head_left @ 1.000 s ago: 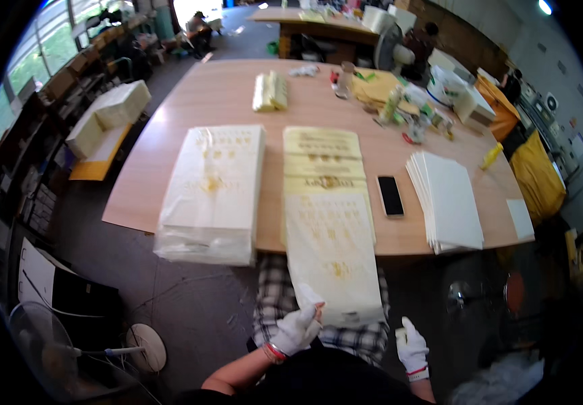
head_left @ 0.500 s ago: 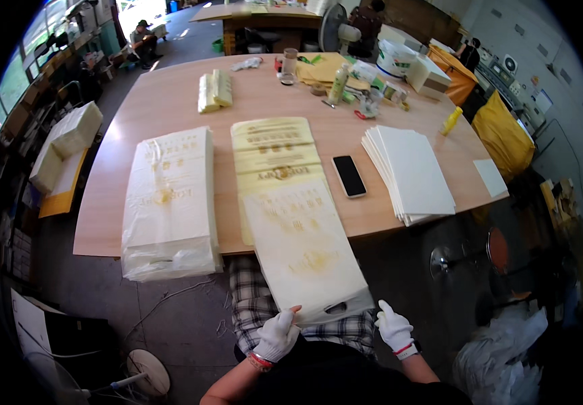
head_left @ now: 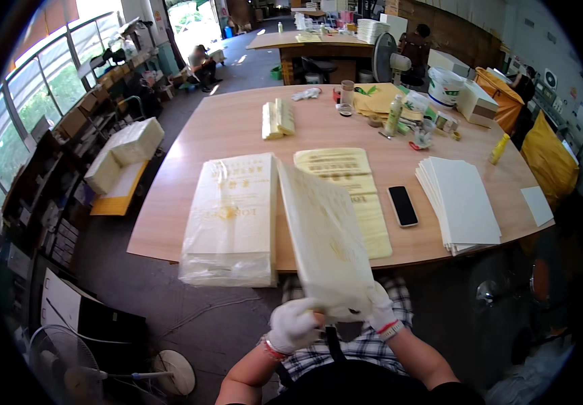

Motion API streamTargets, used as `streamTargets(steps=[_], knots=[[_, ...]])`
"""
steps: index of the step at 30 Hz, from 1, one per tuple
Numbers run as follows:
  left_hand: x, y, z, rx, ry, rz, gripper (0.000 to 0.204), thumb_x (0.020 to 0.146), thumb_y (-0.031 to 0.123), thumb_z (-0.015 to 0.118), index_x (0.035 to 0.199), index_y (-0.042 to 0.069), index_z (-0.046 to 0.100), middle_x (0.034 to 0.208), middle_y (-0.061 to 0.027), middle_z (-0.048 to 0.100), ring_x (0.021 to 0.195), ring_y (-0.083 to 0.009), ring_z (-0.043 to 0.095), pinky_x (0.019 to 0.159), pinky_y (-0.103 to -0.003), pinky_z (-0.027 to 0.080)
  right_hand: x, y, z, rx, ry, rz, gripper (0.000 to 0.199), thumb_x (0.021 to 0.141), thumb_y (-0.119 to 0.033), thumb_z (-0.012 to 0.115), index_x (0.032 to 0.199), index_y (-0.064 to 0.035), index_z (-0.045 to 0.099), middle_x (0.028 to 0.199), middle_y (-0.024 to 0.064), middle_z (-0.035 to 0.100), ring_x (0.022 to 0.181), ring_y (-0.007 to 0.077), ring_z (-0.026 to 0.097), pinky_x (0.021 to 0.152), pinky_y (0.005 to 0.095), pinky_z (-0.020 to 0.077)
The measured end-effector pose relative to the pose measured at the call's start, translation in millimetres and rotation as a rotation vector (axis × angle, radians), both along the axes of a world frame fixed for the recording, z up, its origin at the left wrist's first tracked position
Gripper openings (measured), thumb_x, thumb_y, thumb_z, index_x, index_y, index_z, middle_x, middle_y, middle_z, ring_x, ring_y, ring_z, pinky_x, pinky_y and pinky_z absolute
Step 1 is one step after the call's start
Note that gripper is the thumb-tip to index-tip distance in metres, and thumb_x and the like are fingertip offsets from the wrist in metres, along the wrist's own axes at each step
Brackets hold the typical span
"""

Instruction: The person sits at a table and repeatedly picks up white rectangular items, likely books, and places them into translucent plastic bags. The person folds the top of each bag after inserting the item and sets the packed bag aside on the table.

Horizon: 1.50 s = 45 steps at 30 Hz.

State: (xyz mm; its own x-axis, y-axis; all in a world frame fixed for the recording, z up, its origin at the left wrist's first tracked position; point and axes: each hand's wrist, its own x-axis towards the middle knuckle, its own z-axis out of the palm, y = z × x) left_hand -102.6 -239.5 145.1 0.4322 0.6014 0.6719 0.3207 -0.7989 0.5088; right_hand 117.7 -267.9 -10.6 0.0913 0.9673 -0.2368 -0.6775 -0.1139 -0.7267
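A whitish plastic bag (head_left: 324, 233) with gold print and a cut-out handle is tilted up over the table's front edge, its far end raised. My gloved left hand (head_left: 295, 325) is closed on its near left corner. At the near right corner, my gloved right hand (head_left: 380, 309) grips the bag's edge, its fingers partly hidden. Behind the bag lies a flat stack of yellowish printed bags (head_left: 374, 226). To the left is a thick stack of white bags (head_left: 234, 209) under clear plastic, its near end overhanging the table edge.
A phone (head_left: 403, 206) and a fanned stack of white boards (head_left: 460, 202) lie to the right. Folded yellow bundles (head_left: 278, 119) sit farther back on the wooden table (head_left: 163, 196). Bottles, tape and a white bucket (head_left: 445, 88) crowd the far right. A standing fan (head_left: 68, 358) is at lower left.
My right hand has come in from beside the bag and taken its near right edge. The bag has lifted and turned, its far end swinging left. The whole view has shifted.
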Motion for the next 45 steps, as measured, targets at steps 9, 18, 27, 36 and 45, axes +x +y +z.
streamTargets(steps=[9,18,27,36,45], knots=[[-181.6,134.8,-94.3,-0.354,-1.159,0.652,0.012,0.089,0.011,0.042,0.082,0.009,0.051,0.079,-0.0015,0.055,0.064,-0.0093,0.048,0.058,-0.026,0.042,-152.8,137.9,19.8,-0.040,-0.032,0.656,0.022,0.089,-0.017,0.052,0.106,-0.0024,0.055,0.073,0.0046,0.055,0.058,0.0166,0.057,0.057,0.0325,0.0541],[-214.4,78.8,-212.4,-0.827,-1.088,0.994,0.013,0.085,0.009,0.044,0.096,0.011,0.049,0.075,0.0006,0.051,0.060,-0.0112,0.047,0.052,-0.025,0.041,-137.9,97.7,9.3,-0.015,-0.382,0.580,0.033,0.092,-0.031,0.051,0.108,-0.0019,0.052,0.087,0.0096,0.061,0.072,0.0150,0.062,0.063,0.0273,0.0529],[65.1,87.8,-161.5,-0.487,0.185,0.230,0.019,0.073,0.013,0.067,0.088,0.005,0.058,0.082,-0.0113,0.058,0.079,-0.0313,0.058,0.069,-0.040,0.048,19.8,-5.0,-43.5,-0.435,-0.357,0.316,0.032,0.092,-0.027,0.051,0.114,-0.0036,0.052,0.089,0.0106,0.062,0.071,0.0176,0.062,0.067,0.0309,0.0530],[116.0,177.9,-182.4,-0.399,0.526,0.097,0.021,0.075,0.031,0.061,0.079,0.011,0.064,0.090,-0.0132,0.059,0.093,-0.0295,0.051,0.081,-0.039,0.042,48.2,-11.2,-30.7,-0.421,-0.339,0.238,0.036,0.093,-0.025,0.049,0.119,-0.0006,0.047,0.091,0.0104,0.059,0.074,0.0161,0.061,0.069,0.0317,0.0530],[116.8,191.2,-143.4,-0.476,0.568,-0.027,0.015,0.084,0.020,0.053,0.084,0.006,0.056,0.079,-0.0168,0.060,0.071,-0.0341,0.059,0.066,-0.040,0.047,21.5,133.6,-14.1,-0.171,0.027,0.001,0.039,0.087,-0.026,0.060,0.112,0.0034,0.052,0.100,0.0103,0.060,0.090,0.0167,0.059,0.079,0.0303,0.0503]])
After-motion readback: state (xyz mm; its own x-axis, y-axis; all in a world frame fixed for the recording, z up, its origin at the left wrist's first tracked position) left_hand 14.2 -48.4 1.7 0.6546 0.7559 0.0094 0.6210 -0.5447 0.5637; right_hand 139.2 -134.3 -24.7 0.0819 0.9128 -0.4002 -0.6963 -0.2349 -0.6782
